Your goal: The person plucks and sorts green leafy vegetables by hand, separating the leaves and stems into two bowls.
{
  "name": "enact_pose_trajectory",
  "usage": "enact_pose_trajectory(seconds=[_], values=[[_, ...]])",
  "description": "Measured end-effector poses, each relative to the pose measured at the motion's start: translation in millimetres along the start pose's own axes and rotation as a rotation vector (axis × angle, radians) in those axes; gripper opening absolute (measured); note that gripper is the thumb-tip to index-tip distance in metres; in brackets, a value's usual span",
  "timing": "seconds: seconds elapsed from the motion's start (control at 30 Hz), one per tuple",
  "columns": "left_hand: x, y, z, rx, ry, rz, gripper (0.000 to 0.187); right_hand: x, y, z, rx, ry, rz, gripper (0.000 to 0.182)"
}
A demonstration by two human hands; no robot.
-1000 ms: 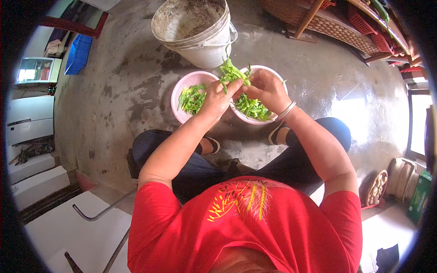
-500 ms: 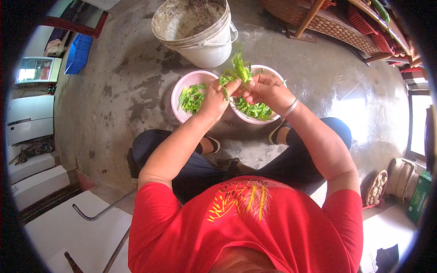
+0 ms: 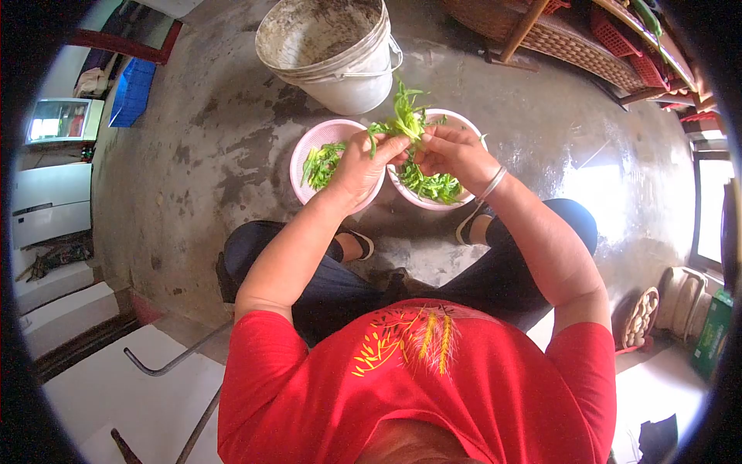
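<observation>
A bunch of leafy greens stands up between my two hands. My left hand pinches it from the left, over the edge of a pink basket that holds cut greens. My right hand, with a bracelet at the wrist, has its fingers closed at the base of the bunch. Beneath my right hand sits a second pink basket, partly hidden, with more greens in it.
A dirty white bucket stands just beyond the baskets. My knees and shoes flank the baskets on the near side. A blue crate is at the far left, and a wooden rack with woven baskets at the upper right.
My left hand has shifted slightly left, and the leaves of the bunch have spread a little. Both hands still hold it.
</observation>
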State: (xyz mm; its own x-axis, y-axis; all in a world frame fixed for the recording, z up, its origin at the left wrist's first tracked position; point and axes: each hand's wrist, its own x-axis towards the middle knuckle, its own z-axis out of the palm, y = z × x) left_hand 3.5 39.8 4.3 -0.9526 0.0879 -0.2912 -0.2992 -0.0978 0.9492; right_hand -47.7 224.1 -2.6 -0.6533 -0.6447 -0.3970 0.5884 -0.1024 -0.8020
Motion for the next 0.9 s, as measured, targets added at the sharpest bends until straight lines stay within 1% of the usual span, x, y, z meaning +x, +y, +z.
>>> enact_pose_trajectory(seconds=[0.1, 0.2, 0.3, 0.4, 0.5, 0.6, 0.7, 0.8, 0.9], values=[[-2, 5, 4, -0.067, -0.011, -0.023, 0.024, -3, 0, 4, -0.221, 0.012, -0.089, 0.022], [-2, 4, 7, 0.019, 0.035, 0.0, 0.023, -2, 1, 6, -0.397, 0.015, -0.108, 0.022], [-2, 1, 4, 0.269, 0.036, 0.12, 0.018, -2, 0, 4, -0.476, -0.045, -0.084, 0.024], [-3, 0, 4, 0.558, 0.038, 0.434, 0.019, -2, -1, 2, -0.605, -0.139, -0.073, 0.03], [-4, 1, 10, 0.223, 0.046, 0.18, 0.019, -10, -9, 12, -0.574, -0.088, -0.083, 0.032], [-2, 2, 13, -0.265, 0.016, 0.022, 0.023, -10, -9, 12, -0.432, -0.055, -0.076, 0.031], [4, -9, 4, -0.611, -0.095, -0.071, 0.024, -9, -2, 7, -0.444, -0.119, -0.171, 0.029], [6, -13, -1, -0.719, -0.179, -0.086, 0.02, -13, -6, 10, -0.403, -0.158, -0.192, 0.025], [2, -9, -1, -0.793, -0.152, -0.093, 0.018, -12, -7, 8, -0.38, -0.221, -0.196, 0.024]])
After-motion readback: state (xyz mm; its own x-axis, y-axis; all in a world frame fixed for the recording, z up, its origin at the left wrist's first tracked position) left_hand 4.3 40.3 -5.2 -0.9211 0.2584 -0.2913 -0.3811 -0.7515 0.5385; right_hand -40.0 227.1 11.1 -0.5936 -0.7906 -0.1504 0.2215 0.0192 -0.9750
